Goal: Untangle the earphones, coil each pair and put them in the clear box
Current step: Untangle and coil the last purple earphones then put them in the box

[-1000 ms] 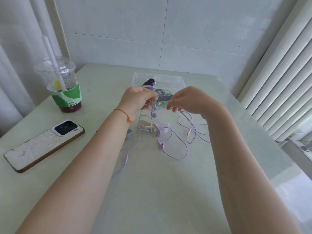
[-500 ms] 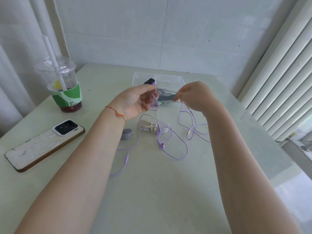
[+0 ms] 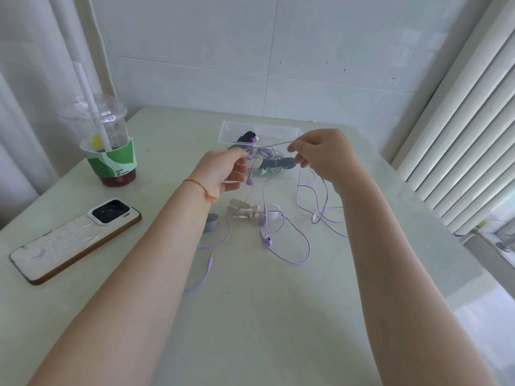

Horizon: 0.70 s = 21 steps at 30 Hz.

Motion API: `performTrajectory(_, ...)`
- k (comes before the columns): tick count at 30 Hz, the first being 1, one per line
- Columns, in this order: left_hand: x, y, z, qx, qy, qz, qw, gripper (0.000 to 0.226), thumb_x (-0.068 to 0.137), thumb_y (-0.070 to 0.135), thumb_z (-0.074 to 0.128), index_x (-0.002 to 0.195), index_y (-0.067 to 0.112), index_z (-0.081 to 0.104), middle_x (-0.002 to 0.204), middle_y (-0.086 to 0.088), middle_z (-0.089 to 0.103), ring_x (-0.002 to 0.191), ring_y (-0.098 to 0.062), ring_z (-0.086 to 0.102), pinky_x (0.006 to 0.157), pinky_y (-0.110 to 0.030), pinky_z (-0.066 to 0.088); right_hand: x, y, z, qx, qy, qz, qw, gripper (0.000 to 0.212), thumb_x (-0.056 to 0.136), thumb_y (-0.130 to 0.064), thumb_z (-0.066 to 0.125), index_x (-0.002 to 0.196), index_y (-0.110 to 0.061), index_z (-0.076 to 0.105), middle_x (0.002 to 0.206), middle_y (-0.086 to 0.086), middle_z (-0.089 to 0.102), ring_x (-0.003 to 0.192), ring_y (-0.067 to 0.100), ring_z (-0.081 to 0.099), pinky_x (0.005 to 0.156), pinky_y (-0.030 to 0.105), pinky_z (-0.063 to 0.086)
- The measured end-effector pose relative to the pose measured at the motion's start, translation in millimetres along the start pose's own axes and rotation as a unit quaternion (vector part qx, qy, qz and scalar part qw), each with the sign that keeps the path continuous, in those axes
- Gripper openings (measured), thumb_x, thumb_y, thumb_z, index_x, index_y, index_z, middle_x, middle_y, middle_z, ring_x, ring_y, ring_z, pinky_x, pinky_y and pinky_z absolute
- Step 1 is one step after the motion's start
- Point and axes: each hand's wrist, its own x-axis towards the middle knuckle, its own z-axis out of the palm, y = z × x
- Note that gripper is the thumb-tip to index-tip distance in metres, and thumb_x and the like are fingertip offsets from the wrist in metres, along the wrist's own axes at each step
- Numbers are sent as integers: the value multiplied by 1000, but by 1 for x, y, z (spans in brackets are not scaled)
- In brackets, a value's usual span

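A pair of purple earphones (image 3: pixel 281 240) lies in loose loops on the pale table, its plug (image 3: pixel 209 263) near my left forearm. My left hand (image 3: pixel 223 172) pinches the cable above the table, and one earbud (image 3: pixel 250 181) hangs just below its fingers. My right hand (image 3: pixel 323 157) pinches the same cable a little further right, so a short stretch runs between both hands. Behind them stands the clear box (image 3: pixel 234 129) with coiled earphones and dark ties inside, partly hidden by my hands.
Pale cable ties (image 3: pixel 248 211) and a grey tie (image 3: pixel 211 222) lie under my left wrist. A phone (image 3: pixel 75 238) rests at the left. A lidded drink cup with a straw (image 3: pixel 106 146) stands at the back left. Window blinds (image 3: pixel 459 135) border the right side.
My hands have moved apart, the right one rising and shifting right, and the cable between them has been drawn out. The loops on the table shifted slightly.
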Motion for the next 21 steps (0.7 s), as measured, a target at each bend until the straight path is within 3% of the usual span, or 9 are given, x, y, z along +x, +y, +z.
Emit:
performTrajectory(2,0,-1,2,35,-11,9,999,9,92,18,59,88,14,65,69,0,55,56,-9,56,59,-24,45,-2,-2,0,6,-26,-11,1000,20,90,-14,55,88,-12,75,60,-2,63,54,8,55,61,28,48)
performTrajectory(6,0,-2,5,117,5,82,990,13,95,15,57,101,20,67,74,10,53,61,2,50,54,-12,38,-6,-5,4,-22,-67,-6,998,23,88,-13,53,92,-15,75,57,-2,55,50,6,47,46,18,34)
performTrajectory(9,-2,0,5,92,-93,133,982,24,94,13,60,117,12,67,91,10,63,73,10,57,59,-1,39,-8,-8,5,-17,-75,-12,997,20,88,-16,55,90,-15,75,58,-1,53,38,0,41,41,15,31)
performTrajectory(12,-5,-2,8,137,-172,150,964,17,91,10,66,107,13,70,95,5,68,78,8,62,63,-2,40,-7,-11,8,40,-49,-29,998,19,91,-15,54,87,-15,73,60,0,55,53,7,51,49,20,43)
performTrajectory(15,-3,-8,8,184,-132,136,964,14,88,3,62,89,15,68,79,-2,68,70,-9,65,59,-7,40,-5,-14,6,150,26,-36,988,20,95,-12,48,87,-15,65,69,3,57,67,12,55,57,29,55)
performTrajectory(18,0,-7,5,175,-105,107,973,16,91,5,56,84,17,66,71,0,65,58,-11,63,58,-14,43,-4,-13,1,172,68,-36,982,19,96,-13,47,88,-16,64,74,4,58,68,12,54,46,24,49)
performTrajectory(21,2,-7,2,141,-154,84,974,16,96,23,59,88,16,70,64,-2,54,53,-15,47,55,-20,43,-2,-9,2,110,60,-26,992,21,94,-17,49,84,-23,67,76,2,60,61,9,51,41,20,38)
